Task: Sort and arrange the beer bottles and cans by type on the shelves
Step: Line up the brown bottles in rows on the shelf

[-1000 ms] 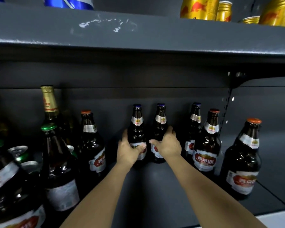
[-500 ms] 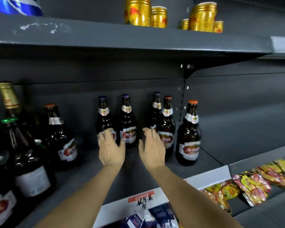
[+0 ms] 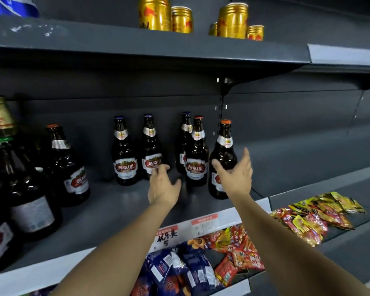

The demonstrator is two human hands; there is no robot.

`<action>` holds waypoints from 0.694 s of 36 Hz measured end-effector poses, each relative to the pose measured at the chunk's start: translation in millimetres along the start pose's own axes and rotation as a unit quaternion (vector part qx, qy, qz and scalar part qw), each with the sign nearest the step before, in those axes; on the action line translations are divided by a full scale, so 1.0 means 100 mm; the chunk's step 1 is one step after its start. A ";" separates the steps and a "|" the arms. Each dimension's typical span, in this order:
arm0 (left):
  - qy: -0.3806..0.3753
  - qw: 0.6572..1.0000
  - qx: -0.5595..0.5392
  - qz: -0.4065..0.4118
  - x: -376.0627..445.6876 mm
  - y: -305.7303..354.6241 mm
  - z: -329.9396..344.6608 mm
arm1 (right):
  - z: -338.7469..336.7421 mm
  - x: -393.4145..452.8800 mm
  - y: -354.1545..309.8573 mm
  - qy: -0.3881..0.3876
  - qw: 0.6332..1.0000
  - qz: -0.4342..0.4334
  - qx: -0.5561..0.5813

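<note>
So on the middle shelf (image 3: 115,210) there's five small brown beer bottles standing upright toward the back: three with blue caps (image 3: 124,154) and two with orange caps (image 3: 196,154). The rightmost orange-cap bottle (image 3: 223,150) sits nearest the front edge. Off to the left there's a bunch of bigger bottles (image 3: 30,189), one with a gold foil neck, one with a green cap, too crowded and dark to count properly.

Right hand (image 3: 236,174) is spread wide open around that rightmost bottle, thumb on its left, fingers on its right, grip not closed on it. Left hand (image 3: 163,186) is open too, fingers loose, holding nothing, fingertips just by the second blue-cap bottle's label.

Top shelf has five gold cans (image 3: 154,13) that I can make out, plus a blue can (image 3: 13,6) at the far left. Lower shelf holds blue and red snack packets (image 3: 201,263).
</note>
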State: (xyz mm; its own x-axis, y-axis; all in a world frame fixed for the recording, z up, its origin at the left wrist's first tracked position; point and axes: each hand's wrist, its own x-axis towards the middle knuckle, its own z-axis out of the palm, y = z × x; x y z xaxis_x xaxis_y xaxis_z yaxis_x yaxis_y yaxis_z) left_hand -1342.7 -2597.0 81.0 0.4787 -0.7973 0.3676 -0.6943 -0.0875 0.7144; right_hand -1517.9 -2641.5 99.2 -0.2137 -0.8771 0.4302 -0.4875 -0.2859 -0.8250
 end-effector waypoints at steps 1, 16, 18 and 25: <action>-0.003 1.000 0.001 0.000 -0.01 0.00 0.01 | 0.00 0.02 0.04 -0.048 0.998 0.026 0.011; -0.182 0.972 -0.139 0.049 -0.09 -0.03 -0.05 | 0.27 -0.48 -0.40 -0.076 0.996 -0.039 -0.039; -0.160 0.970 -0.181 0.032 -0.08 -0.06 -0.09 | 0.38 -0.51 -0.57 -0.102 0.994 -0.034 -0.031; -0.060 0.993 -0.097 -0.007 0.07 -0.38 -0.41 | 0.84 -0.65 -0.84 -0.156 0.987 -0.031 -0.032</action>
State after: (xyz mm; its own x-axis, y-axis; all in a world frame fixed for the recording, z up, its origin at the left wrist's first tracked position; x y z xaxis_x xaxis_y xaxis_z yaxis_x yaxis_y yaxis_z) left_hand -1291.1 -2574.8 80.8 0.4123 -0.8633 0.2911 -0.5658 0.0079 0.8245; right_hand -1392.3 -2593.0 109.8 0.0854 -0.9376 0.3372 -0.5456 -0.3272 -0.7715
